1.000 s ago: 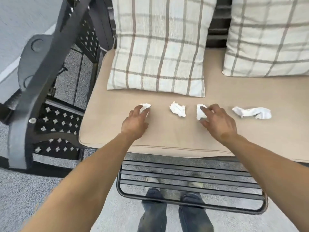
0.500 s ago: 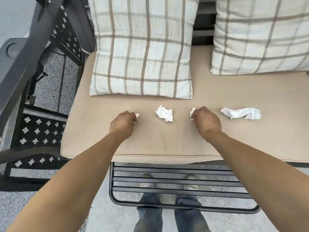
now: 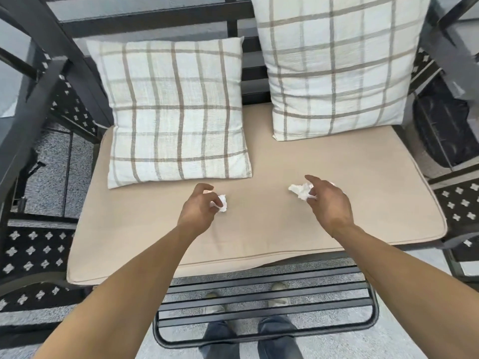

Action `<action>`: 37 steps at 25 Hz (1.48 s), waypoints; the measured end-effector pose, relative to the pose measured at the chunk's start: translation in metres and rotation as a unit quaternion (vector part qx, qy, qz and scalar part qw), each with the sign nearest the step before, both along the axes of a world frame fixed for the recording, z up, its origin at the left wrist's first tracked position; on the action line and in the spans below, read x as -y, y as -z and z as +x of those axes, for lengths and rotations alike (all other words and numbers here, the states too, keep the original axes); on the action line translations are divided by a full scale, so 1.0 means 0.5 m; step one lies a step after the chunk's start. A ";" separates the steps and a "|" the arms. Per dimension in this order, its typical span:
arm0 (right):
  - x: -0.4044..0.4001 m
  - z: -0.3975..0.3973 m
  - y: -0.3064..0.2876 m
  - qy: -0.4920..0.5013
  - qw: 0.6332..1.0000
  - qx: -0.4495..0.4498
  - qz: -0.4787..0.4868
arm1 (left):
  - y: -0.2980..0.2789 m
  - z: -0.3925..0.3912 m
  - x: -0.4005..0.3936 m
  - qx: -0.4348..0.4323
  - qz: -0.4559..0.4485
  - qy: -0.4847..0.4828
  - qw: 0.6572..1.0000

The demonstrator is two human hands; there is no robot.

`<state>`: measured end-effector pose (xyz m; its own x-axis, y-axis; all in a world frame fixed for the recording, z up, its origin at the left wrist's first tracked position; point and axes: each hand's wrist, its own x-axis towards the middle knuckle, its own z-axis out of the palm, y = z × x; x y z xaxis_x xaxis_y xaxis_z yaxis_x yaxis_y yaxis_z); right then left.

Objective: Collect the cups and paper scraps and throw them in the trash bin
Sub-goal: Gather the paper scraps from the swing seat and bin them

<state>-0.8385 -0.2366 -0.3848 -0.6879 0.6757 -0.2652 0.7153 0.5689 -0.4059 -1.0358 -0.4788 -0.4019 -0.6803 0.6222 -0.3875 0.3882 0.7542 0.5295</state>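
Note:
My left hand (image 3: 199, 207) pinches a crumpled white paper scrap (image 3: 222, 203) just above the tan seat cushion (image 3: 259, 229). My right hand (image 3: 328, 200) grips another crumpled white scrap (image 3: 299, 190) in its curled fingers, with the index finger stretched forward. A sliver of white paper (image 3: 332, 183) peeks out behind the right hand's knuckles; the hand hides the rest of it. No cups are in view.
Two plaid pillows (image 3: 176, 112) (image 3: 334, 66) lean against the black metal bench back. A black bag-lined container (image 3: 440, 130) sits beyond the right armrest. A slatted metal footrest (image 3: 264, 301) lies below the cushion's front edge, above my feet.
Both hands have closed on scraps and shifted right along the cushion. The middle scrap and the long right one no longer lie loose. The view has tilted up and right.

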 end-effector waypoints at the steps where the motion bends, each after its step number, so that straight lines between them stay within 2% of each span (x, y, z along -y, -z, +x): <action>1: -0.020 0.008 0.006 0.006 1.000 0.011 -0.001 | 0.010 0.002 -0.015 0.016 -0.007 -0.003 1.000; 6: -0.075 0.014 0.066 0.006 0.998 0.055 -0.042 | 0.072 0.011 -0.044 0.038 -0.049 -0.047 0.997; 10: -0.078 0.005 0.122 0.006 0.997 0.062 -0.053 | 0.103 0.032 -0.041 0.001 -0.055 -0.050 0.997; 14: -0.087 0.003 0.141 -0.014 0.995 0.094 0.010 | 0.092 0.041 -0.051 -0.051 -0.128 -0.044 0.990; 18: -0.096 0.020 0.108 -0.033 0.990 0.125 0.055 | 0.054 0.044 -0.059 -0.047 -0.142 -0.052 0.987; 21: -0.095 0.051 0.044 -0.035 0.994 0.093 0.055 | -0.006 0.060 -0.076 -0.030 -0.099 -0.043 0.994; 25: -0.093 0.091 -0.092 -0.023 1.000 0.012 0.006 | -0.128 0.092 -0.119 -0.023 -0.018 -0.028 0.999; 29: -0.097 0.132 -0.247 0.020 0.998 -0.057 0.017 | -0.260 0.117 -0.165 -0.010 0.059 0.005 0.998; 32: -0.077 0.165 -0.352 0.054 0.992 -0.096 0.060 | -0.350 0.141 -0.181 0.000 0.116 0.032 0.993; 37: -0.009 0.208 -0.470 0.097 0.984 -0.134 0.061 | -0.467 0.172 -0.172 -0.006 0.170 0.089 0.981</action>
